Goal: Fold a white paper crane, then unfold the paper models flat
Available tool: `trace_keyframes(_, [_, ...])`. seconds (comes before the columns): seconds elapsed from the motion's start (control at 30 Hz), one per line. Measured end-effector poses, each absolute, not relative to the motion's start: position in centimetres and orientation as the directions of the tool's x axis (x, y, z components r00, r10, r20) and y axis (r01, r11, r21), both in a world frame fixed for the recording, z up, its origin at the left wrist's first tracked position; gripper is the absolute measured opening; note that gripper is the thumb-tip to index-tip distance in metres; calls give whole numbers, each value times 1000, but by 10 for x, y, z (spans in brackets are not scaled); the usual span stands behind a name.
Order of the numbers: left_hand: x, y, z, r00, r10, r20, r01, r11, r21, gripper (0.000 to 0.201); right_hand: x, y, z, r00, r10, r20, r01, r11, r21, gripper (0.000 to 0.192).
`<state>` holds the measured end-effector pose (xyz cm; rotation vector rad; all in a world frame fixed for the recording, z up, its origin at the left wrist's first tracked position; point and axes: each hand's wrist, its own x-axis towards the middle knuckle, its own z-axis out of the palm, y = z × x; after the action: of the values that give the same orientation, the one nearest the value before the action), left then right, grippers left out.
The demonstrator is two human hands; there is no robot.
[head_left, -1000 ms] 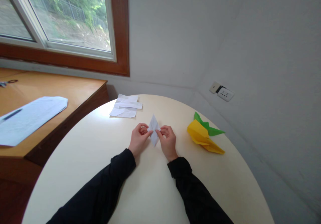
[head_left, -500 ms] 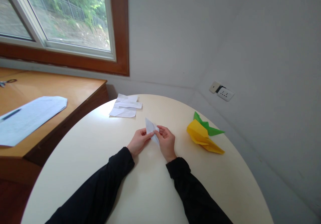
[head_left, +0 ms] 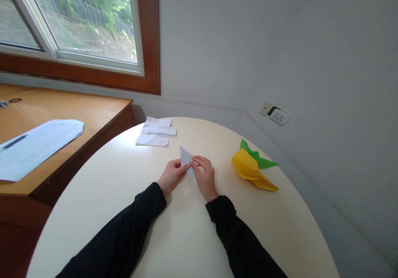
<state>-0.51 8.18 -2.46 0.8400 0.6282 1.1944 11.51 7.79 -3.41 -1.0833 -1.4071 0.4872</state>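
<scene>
Between my hands is a small folded white paper point(head_left: 185, 155), narrow and pointed at its far end. My left hand point(head_left: 171, 176) pinches its left edge, thumb on top. On the other side my right hand point(head_left: 205, 176) has its thumb pressed on the paper near the left thumb, its fingers curled at the right edge. Part of the paper is hidden under my right hand. Off to the right lie a yellow folded paper figure point(head_left: 247, 166) and, behind it, a green folded paper figure point(head_left: 259, 158).
Creased white paper pieces point(head_left: 155, 138) lie at the far edge of the round white table point(head_left: 102, 186). On the wooden desk point(head_left: 99, 108) at left are paper sheets point(head_left: 52, 139), a pen point(head_left: 15, 141) and scissors point(head_left: 10, 101). A wall socket point(head_left: 280, 116) is beyond the table.
My right hand has shifted slightly left over the paper, and a flap that stuck out on the right now lies folded in. My left hand stays in place.
</scene>
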Motion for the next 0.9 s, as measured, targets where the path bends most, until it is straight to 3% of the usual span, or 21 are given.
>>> trace_keyframes(0.27, [-5, 80, -20, 216, 976, 15, -500, 98, 861, 27, 115, 79, -36, 133, 861, 491, 283, 442, -851, 13])
trace_keyframes(0.53, [-3, 81, -20, 62, 998, 22, -441, 7, 898, 33, 112, 76, -36, 151, 908, 391, 180, 364, -914, 18])
trace_keyframes(0.7, [-4, 84, -23, -55, 994, 95, -311, -108, 944, 38, 111, 75, -35, 157, 907, 391, 159, 368, -916, 18])
trace_keyframes(0.9, [-6, 86, -28, -84, 987, 140, -174, -153, 973, 38, 112, 75, -35, 154, 901, 405, 161, 381, -910, 18])
